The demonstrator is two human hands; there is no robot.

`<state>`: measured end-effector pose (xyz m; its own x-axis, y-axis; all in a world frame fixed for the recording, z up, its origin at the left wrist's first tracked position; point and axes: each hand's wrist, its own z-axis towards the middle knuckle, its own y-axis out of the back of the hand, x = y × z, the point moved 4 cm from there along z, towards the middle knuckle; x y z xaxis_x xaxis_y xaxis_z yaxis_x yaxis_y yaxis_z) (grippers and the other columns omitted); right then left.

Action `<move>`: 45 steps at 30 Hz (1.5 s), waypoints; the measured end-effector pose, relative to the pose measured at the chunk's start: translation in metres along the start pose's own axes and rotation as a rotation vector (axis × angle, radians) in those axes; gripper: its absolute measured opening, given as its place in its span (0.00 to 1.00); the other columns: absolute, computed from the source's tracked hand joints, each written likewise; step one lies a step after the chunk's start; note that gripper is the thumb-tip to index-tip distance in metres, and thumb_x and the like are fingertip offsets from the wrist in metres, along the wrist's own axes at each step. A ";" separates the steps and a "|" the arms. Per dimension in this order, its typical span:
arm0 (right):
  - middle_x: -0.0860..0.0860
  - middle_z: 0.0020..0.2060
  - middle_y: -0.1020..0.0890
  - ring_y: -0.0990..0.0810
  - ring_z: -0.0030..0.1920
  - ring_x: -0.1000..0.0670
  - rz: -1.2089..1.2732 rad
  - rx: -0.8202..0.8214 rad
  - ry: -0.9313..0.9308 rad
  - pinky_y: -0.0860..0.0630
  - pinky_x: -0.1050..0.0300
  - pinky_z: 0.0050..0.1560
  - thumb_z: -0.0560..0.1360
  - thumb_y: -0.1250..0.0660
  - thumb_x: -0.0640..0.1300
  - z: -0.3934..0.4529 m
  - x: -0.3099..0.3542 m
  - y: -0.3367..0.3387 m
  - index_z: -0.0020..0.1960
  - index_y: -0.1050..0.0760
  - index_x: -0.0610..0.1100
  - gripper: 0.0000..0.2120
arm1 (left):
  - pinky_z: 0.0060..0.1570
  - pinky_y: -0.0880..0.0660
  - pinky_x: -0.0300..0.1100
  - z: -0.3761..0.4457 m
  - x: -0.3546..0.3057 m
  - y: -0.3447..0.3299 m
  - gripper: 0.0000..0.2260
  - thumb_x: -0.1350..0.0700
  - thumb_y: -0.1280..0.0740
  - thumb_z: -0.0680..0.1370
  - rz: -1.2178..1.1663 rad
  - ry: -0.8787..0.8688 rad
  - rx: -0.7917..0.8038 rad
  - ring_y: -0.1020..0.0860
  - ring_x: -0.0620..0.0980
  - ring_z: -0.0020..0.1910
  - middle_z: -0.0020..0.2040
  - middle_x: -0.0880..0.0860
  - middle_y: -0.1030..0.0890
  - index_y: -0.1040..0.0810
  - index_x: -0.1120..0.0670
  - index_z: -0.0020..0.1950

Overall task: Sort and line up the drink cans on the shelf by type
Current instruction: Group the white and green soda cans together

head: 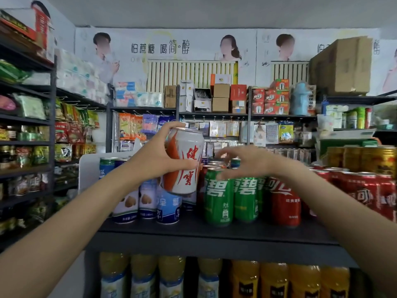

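Can: white-and-orange Jianlibao can [184, 162], lifted clear of the shelf [193, 230], tilted, at 12 o'clock from the blue-and-white cans [148, 200].
Left hand [158, 154]: grips that can, thumb across its front.
Right hand [247, 161]: loosely spread, holding nothing, over the green Sprite cans [232, 197].
Cola: red Coca-Cola cans [285, 201] at 3 o'clock of the Sprite.

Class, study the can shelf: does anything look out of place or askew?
Yes: the white-and-orange can is off the shelf, tilted in the left hand above the blue-and-white cans. The green cans and red cans stand upright in groups.
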<state>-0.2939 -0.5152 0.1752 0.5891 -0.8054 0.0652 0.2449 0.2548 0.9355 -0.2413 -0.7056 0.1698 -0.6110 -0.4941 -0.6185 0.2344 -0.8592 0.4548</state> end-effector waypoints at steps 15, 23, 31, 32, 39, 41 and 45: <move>0.47 0.46 0.20 0.18 0.43 0.50 0.382 -0.200 -0.043 0.23 0.59 0.43 0.56 0.24 0.49 -0.065 -0.028 0.076 0.54 0.29 0.48 0.29 | 0.50 0.24 0.46 0.023 0.012 -0.040 0.36 0.45 0.23 0.62 0.410 0.018 0.060 0.23 0.50 0.50 0.51 0.49 0.25 0.40 0.52 0.61; 0.49 0.48 0.22 0.23 0.47 0.50 0.045 -0.141 -0.292 0.27 0.54 0.48 0.58 0.21 0.50 -0.104 -0.088 0.082 0.47 0.31 0.53 0.24 | 0.72 0.53 0.53 0.028 0.016 -0.087 0.44 0.34 0.31 0.64 0.941 -0.002 0.188 0.32 0.54 0.66 0.64 0.54 0.29 0.40 0.61 0.67; 0.56 0.50 0.30 0.33 0.61 0.49 -0.224 -0.050 -0.383 0.47 0.47 0.71 0.62 0.25 0.58 -0.109 -0.122 0.031 0.54 0.34 0.53 0.27 | 0.71 0.60 0.56 0.042 0.015 -0.089 0.47 0.28 0.37 0.63 1.119 0.041 0.291 0.41 0.56 0.72 0.71 0.55 0.36 0.41 0.60 0.70; 0.54 0.51 0.30 0.35 0.62 0.48 -0.221 -0.051 -0.389 0.46 0.47 0.70 0.62 0.25 0.58 -0.110 -0.125 0.027 0.54 0.35 0.53 0.27 | 0.71 0.60 0.56 0.045 0.010 -0.089 0.46 0.28 0.39 0.64 1.091 0.013 0.270 0.39 0.55 0.71 0.70 0.55 0.34 0.39 0.60 0.69; 0.54 0.56 0.31 0.35 0.62 0.52 -0.271 -0.085 -0.310 0.39 0.53 0.65 0.67 0.30 0.61 -0.095 -0.126 0.031 0.55 0.31 0.51 0.23 | 0.73 0.57 0.52 0.061 -0.011 -0.121 0.31 0.37 0.38 0.73 0.899 -0.059 0.356 0.30 0.50 0.66 0.66 0.51 0.27 0.37 0.55 0.69; 0.55 0.55 0.28 0.30 0.60 0.53 -0.166 -0.163 -0.225 0.34 0.58 0.59 0.69 0.31 0.59 -0.086 -0.116 0.038 0.57 0.29 0.50 0.21 | 0.72 0.56 0.53 0.066 -0.010 -0.128 0.31 0.38 0.37 0.73 0.925 -0.024 0.417 0.29 0.50 0.65 0.65 0.51 0.26 0.35 0.55 0.68; 0.53 0.58 0.25 0.26 0.59 0.52 0.070 -0.104 -0.103 0.28 0.57 0.60 0.68 0.29 0.55 -0.061 -0.091 0.030 0.62 0.30 0.50 0.25 | 0.71 0.51 0.51 0.072 -0.009 -0.131 0.30 0.42 0.33 0.72 0.885 -0.022 0.493 0.31 0.49 0.66 0.67 0.49 0.28 0.35 0.53 0.69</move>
<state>-0.2936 -0.4019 0.1761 0.5265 -0.8332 0.1692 0.2880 0.3620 0.8866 -0.3210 -0.5795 0.1616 -0.3838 -0.9201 0.0781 0.2745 -0.0329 0.9610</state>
